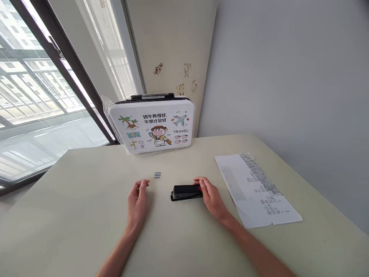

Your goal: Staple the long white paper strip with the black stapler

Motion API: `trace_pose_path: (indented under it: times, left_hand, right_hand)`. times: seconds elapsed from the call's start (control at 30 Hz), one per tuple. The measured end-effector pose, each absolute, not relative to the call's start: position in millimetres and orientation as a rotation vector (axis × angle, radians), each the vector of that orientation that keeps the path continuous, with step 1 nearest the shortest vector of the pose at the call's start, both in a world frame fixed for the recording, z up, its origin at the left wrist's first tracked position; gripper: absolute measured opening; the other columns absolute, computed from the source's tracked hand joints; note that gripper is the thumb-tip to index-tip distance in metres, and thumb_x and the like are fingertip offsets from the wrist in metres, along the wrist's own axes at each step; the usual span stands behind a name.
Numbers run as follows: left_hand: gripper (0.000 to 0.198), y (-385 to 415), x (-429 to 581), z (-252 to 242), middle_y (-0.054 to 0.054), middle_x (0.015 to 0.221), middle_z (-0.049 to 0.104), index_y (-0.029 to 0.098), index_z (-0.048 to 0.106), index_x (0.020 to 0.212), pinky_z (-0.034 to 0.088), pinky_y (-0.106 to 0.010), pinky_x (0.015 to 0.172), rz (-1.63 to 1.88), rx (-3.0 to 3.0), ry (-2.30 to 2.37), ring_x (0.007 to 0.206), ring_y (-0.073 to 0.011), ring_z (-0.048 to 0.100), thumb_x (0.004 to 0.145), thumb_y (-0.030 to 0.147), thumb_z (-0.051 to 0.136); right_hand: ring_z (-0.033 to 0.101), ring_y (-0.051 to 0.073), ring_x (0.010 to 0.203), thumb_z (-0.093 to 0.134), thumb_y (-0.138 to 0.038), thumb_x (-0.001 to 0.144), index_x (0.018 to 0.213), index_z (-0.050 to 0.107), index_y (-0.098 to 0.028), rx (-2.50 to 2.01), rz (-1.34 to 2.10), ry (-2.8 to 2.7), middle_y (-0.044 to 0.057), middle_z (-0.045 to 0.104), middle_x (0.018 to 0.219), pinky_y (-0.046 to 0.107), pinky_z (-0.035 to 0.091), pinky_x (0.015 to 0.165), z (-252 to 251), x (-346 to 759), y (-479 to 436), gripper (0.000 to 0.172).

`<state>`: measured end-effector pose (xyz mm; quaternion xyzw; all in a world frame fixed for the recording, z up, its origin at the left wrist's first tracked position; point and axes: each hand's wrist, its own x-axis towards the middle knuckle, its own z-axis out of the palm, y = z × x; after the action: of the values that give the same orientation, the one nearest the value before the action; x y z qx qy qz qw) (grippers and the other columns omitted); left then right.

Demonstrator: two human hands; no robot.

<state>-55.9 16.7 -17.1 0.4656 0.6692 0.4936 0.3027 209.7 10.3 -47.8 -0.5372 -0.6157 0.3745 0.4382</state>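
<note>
A black stapler lies flat on the table, its front end pointing left. My right hand is wrapped around the stapler's rear end, thumb on the near side and fingers over the far side. Left of the stapler, and apart from it, my left hand rests on the table with its fingers curled in. Whatever those fingers hold, if anything, is hidden. Just beyond my left fingertips lie several short silver staple strips. Small dark specks dot the table just in front of the stapler.
A white printed suitcase in clear plastic stands at the table's back edge. To the right lies a printed paper sheet with small grey pieces along its far edge. A wall borders the right side; a window is at left.
</note>
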Motion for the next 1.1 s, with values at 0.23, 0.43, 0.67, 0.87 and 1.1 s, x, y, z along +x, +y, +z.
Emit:
trace_pose_path:
  times: [0.23,0.43,0.67,0.87,1.1]
  left_hand:
    - [0.036,17.6,-60.1,-21.8,-0.001,0.105,0.067,0.024,0.067,0.098,0.04,-0.03,0.08,1.337,1.191,1.788,0.096,-0.0224,0.055,0.097,0.056,0.05]
    - [0.034,16.9,-60.5,-22.2,-0.002,0.108,0.068,0.024,0.066,0.095,0.04,-0.031,0.09,1.358,1.186,1.773,0.107,-0.0247,0.057,0.099,0.054,0.05]
    - [0.038,18.1,-60.6,-22.3,-0.004,0.113,0.069,0.025,0.067,0.098,0.042,-0.037,0.1,1.321,1.238,1.706,0.11,-0.0267,0.06,0.099,0.058,0.049]
    - [0.039,17.6,-51.8,-20.8,-0.01,0.127,0.07,0.022,0.071,0.109,0.041,-0.041,0.112,1.356,1.1,1.388,0.127,-0.0294,0.061,0.098,0.057,0.058]
    - [0.03,15.5,-41.5,-17.6,-0.02,0.134,0.068,0.011,0.071,0.109,0.047,-0.044,0.113,1.24,0.402,0.876,0.126,-0.0313,0.065,0.103,0.037,0.055]
  right_hand:
    - [0.069,0.023,0.095,0.029,-0.054,0.109,0.122,0.064,-0.026,-1.337,0.934,-1.529,0.008,0.074,0.114,0.037,0.054,0.084,-48.5,208.9,9.8,0.047]
    - [0.068,0.023,0.091,0.029,-0.052,0.11,0.118,0.066,-0.026,-1.318,0.921,-1.537,0.007,0.074,0.109,0.037,0.053,0.083,-47.4,208.3,10.8,0.046]
    - [0.066,0.026,0.103,0.059,-0.049,0.1,0.116,0.066,-0.027,-1.288,0.853,-1.786,0.006,0.072,0.11,0.041,0.055,0.091,-45.2,209.8,7.9,0.028]
    - [0.068,0.025,0.094,0.071,-0.035,0.094,0.112,0.067,-0.028,-1.265,0.724,-1.85,0.004,0.073,0.103,0.04,0.059,0.083,-47.9,210.0,6.7,0.02]
    - [0.064,0.024,0.113,0.059,-0.008,0.097,0.129,0.062,-0.029,-0.89,0.275,-1.92,0.006,0.071,0.113,0.039,0.06,0.09,-36.2,206.0,-3.3,0.039]
